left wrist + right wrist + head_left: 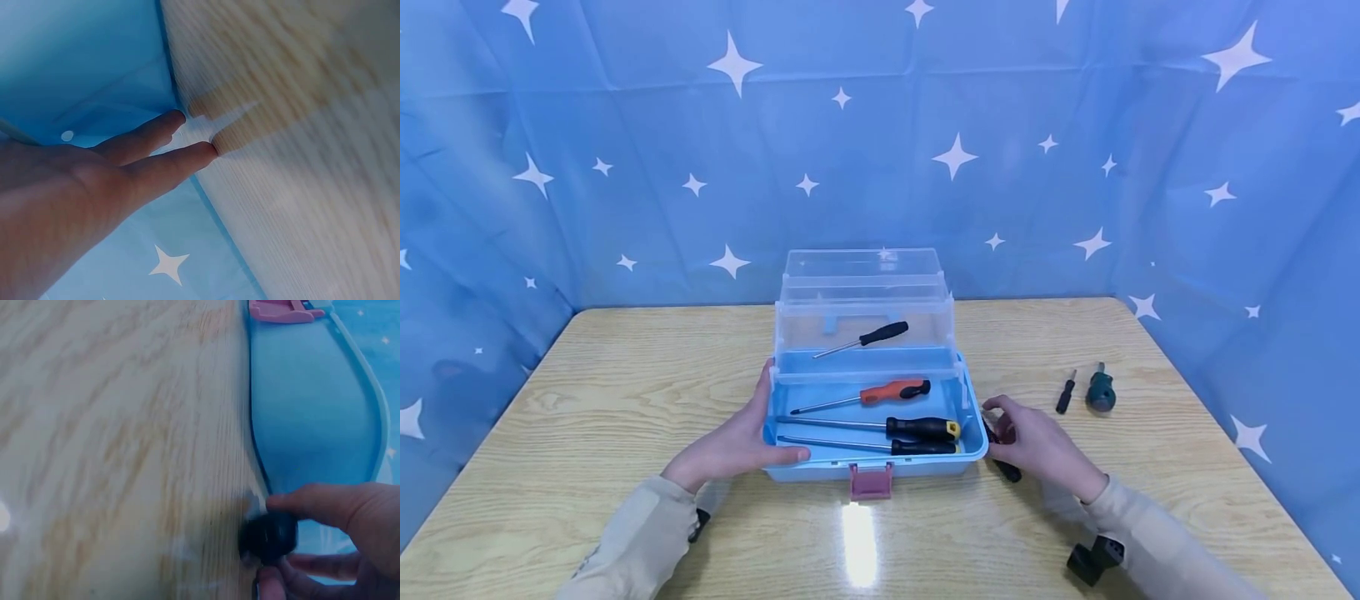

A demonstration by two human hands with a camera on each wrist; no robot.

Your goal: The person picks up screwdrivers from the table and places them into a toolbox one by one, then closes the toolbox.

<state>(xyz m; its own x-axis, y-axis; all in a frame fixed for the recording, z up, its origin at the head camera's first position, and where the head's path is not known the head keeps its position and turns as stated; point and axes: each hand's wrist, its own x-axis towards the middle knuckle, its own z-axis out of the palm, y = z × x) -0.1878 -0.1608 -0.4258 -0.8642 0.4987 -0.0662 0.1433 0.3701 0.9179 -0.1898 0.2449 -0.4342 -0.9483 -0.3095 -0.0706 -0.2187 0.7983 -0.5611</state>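
A light blue toolbox [925, 472] with a raised clear lid [865, 287] stands at the middle of the table. My left hand [737, 433] holds its left side, thumb over the front rim and fingers along the outer wall. Close by the right wall, my right hand [1037, 442] pinches a dark-handled screwdriver [270, 537]; its shaft is hidden. Inside the box lie an orange-and-black screwdriver [891, 392] and two long screwdrivers with black handles, one yellow-tipped [921, 429] and one nearer the front [921, 447]. A thin black screwdriver [883, 333] rests in the lid.
Right of the box lie a small black screwdriver [1065, 396] and a stubby green screwdriver [1101, 390]. A pink latch [871, 483] hangs from the box's front. Behind the wooden table [647, 358] hangs a blue star-patterned curtain [880, 200].
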